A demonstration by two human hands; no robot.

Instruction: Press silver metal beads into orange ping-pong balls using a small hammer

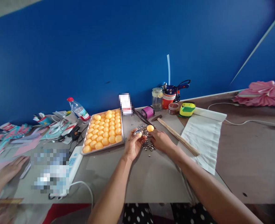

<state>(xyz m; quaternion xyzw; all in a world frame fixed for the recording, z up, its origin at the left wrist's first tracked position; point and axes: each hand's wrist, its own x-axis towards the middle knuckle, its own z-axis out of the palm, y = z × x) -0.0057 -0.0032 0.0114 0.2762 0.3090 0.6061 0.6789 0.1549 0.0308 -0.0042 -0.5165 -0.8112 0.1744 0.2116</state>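
Facing a blue wall (128, 46) over the grey table (149, 183), I pinch a studded ball (138, 134) in my curled left hand (133, 144) between its front and back edges; my right hand (162, 140) bends palm-down at metal pieces (149, 147), grip unclear.

Both our forearms are bare and cross the near edge of the bench (156, 186), slanting inward toward each other. Our left forearm (116, 186) rises steeply, leaning a little right, to the left wrist (128, 157). Our left hand (134, 142) is turned partly palm up, thumb uppermost, fingers curled in a small grip. Our right forearm (200, 177) comes in at a longer slant from the right, up to the right wrist (176, 152). Our right hand (161, 140) is back upward, its fingers bent and pointing left, toward the left hand. The hands are close together, well in from the bench's near edge.
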